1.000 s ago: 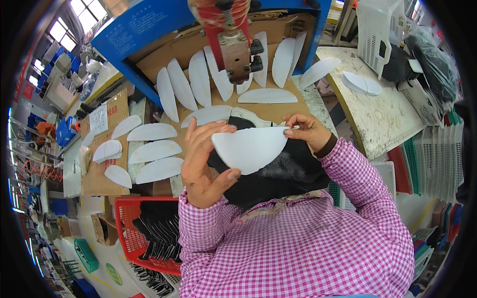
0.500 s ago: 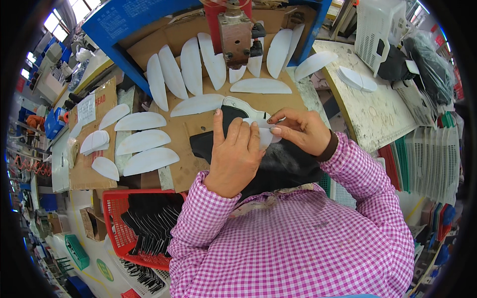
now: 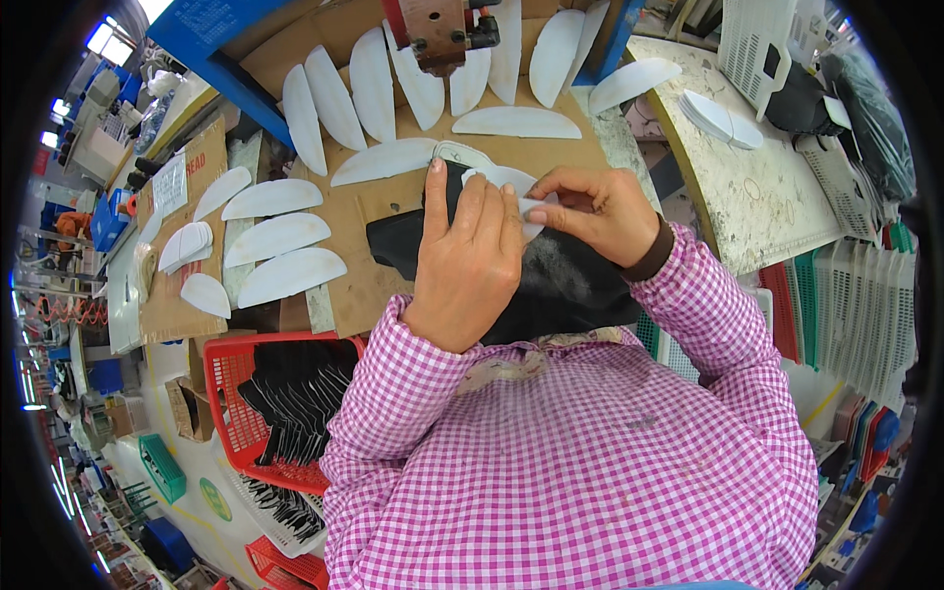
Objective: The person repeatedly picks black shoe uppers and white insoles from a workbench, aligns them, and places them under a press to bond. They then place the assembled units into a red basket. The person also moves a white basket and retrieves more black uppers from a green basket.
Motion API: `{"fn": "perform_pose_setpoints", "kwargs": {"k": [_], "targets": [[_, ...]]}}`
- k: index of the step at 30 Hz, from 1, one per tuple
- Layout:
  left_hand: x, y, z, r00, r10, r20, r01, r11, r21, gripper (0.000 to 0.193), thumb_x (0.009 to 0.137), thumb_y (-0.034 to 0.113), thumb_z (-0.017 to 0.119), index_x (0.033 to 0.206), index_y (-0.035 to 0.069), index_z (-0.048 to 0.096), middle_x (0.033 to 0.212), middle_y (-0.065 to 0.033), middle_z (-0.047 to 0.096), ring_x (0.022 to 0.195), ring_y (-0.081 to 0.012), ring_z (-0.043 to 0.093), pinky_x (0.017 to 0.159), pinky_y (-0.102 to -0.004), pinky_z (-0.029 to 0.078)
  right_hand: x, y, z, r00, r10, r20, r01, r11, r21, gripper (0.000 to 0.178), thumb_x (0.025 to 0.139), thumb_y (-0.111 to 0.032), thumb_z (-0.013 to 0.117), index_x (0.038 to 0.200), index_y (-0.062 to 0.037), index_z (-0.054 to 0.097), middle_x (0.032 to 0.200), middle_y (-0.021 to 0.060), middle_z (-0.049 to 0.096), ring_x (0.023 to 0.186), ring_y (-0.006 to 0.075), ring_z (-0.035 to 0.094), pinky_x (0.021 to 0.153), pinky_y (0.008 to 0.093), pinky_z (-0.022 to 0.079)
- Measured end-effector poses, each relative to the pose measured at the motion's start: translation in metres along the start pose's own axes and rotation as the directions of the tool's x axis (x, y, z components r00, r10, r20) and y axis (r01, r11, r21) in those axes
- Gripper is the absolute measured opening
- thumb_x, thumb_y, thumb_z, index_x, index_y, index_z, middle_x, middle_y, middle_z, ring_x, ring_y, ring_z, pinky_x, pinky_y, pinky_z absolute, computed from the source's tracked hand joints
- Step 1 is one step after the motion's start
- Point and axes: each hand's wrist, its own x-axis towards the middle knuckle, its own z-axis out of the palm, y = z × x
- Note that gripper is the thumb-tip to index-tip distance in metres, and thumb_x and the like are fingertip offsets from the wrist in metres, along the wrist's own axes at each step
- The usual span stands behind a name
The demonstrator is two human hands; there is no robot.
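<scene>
My left hand (image 3: 468, 258) lies flat with fingers stretched out. It presses on a black, leather-like piece (image 3: 565, 280) and a white, thin curved piece (image 3: 509, 178) on top of it. Thumb and forefinger of my right hand (image 3: 612, 214) pinch the edge of that white piece beside my left fingertips. Part of the white piece is hidden under my fingers. Past my left fingertips shows a pale stitched edge (image 3: 460, 151) of the black piece. A pale dusty smear marks the black surface below my right hand.
White half-moon pieces (image 3: 283, 239) lie on brown cardboard (image 3: 359, 290) at left and far side. Over the far side hangs a metal machine head (image 3: 436, 37) in a blue frame (image 3: 211, 64). A red basket (image 3: 224, 393) of black pieces stands lower left; a side table (image 3: 733, 211) stands right.
The whole view has shifted, so the table and machine sit higher in the picture. My right fingers have moved slightly along the white piece; my left hand still presses in the same place.
</scene>
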Motion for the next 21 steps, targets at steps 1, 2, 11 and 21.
{"fn": "perform_pose_setpoints", "kwargs": {"k": [1,2,11,21], "targets": [[0.003,0.001,-0.003,0.999,0.009,0.038,-0.009,1.0,0.013,0.035,0.075,0.012,0.063,0.103,-0.01,0.062,0.096,-0.0174,0.062,0.103,-0.0274,0.057,0.105,-0.0558,0.03,0.001,0.005,0.0,1.0,-0.004,0.001,0.003,1.0,0.014,0.019,0.083,-0.014,0.069,0.094,0.0006,0.065,0.07,0.0055,0.063,0.065,0.0076,0.058,0.058,0.0218,0.046],[0.004,0.002,-0.006,0.992,0.017,0.121,-0.02,0.999,0.029,0.041,0.076,0.016,0.065,0.107,-0.01,0.06,0.1,-0.0174,0.062,0.105,-0.0279,0.056,0.106,-0.056,0.028,0.001,0.011,0.001,1.0,-0.02,-0.001,0.02,0.991,0.132,0.016,0.083,-0.011,0.068,0.093,0.0008,0.065,0.075,0.0052,0.065,0.069,0.0086,0.06,0.064,0.021,0.048],[-0.087,0.003,0.003,0.672,-0.393,0.627,0.582,-0.243,-0.776,0.034,0.089,0.006,0.056,0.122,-0.003,0.05,0.118,-0.0161,0.058,0.107,-0.0256,0.059,0.09,-0.0355,0.048,-0.042,0.113,-0.042,0.978,0.211,0.001,-0.143,0.66,0.737,0.007,0.088,-0.011,0.063,0.091,-0.0051,0.063,0.088,0.0042,0.066,0.084,0.0133,0.062,0.081,0.0288,0.05],[-0.137,0.061,0.094,0.381,-0.068,0.922,0.055,-0.994,-0.096,0.019,0.094,0.012,0.049,0.102,-0.004,0.055,0.112,-0.022,0.058,0.112,-0.0333,0.054,0.1,-0.0446,0.043,-0.074,0.16,-0.005,0.947,0.321,0.01,-0.152,0.421,0.894,0.006,0.089,-0.013,0.063,0.089,-0.0069,0.063,0.089,0.0023,0.065,0.086,0.0161,0.063,0.083,0.0379,0.051]]}}
